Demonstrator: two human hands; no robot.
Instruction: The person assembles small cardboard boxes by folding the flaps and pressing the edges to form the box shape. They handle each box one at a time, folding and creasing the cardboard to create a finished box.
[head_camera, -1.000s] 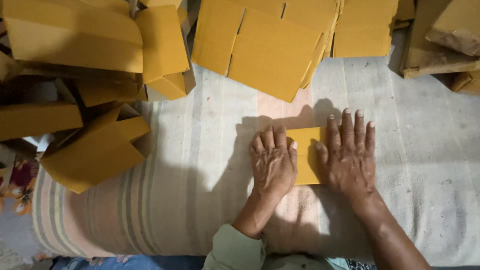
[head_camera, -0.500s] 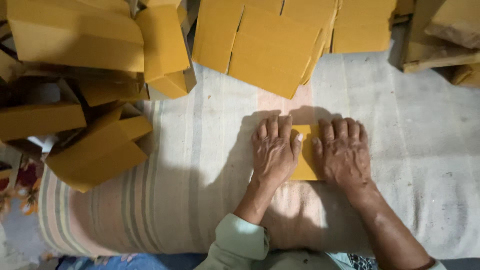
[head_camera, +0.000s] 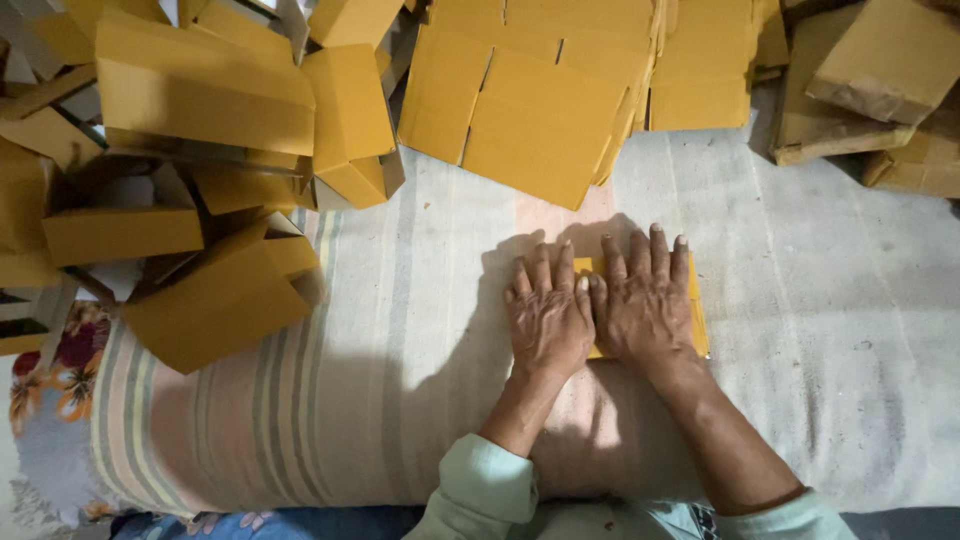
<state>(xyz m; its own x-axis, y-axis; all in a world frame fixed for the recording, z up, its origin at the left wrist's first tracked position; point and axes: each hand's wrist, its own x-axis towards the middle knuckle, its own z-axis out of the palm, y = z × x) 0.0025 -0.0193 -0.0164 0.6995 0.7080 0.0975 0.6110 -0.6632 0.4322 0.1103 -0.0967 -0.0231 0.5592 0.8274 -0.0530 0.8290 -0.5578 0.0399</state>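
Cardboard piece (head_camera: 697, 310) mostly hidden under left hand (head_camera: 548, 318) and right hand (head_camera: 640, 305).

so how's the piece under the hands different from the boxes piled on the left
The yellow cardboard piece lies flat on the striped cloth, mostly covered by the left hand and right hand; the folded boxes stand three-dimensional, tumbled at angles, untouched. The piece looks smaller than the boxes. Both are the same yellow cardboard.

Warm, dim light falls from the right of the frame, casting soft shadows leftward from the hands (head_camera: 600, 305) across the striped cloth (head_camera: 300, 400). Focus is sharp centrally; corners darken and bend slightly.
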